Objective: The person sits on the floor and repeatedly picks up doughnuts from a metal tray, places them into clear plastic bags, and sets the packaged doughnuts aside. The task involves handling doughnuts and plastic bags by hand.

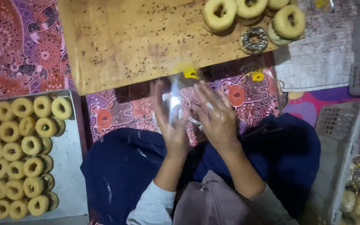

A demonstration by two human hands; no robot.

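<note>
Clear plastic bag [175, 104], pressed and rubbed between the flat palms of left hand [168, 121] and right hand [215, 116] over the lap, apparently being opened, next needing its mouth parted; tray [69, 166] at 9 o'clock holds plain doughnuts [21, 154]; wooden board [138, 37] at 12 carries more doughnuts [253, 16].

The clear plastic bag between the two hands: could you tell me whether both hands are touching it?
Touching. The head view shows the clear plastic bag pressed between the left hand and right hand, palms flat against its sides.
</note>
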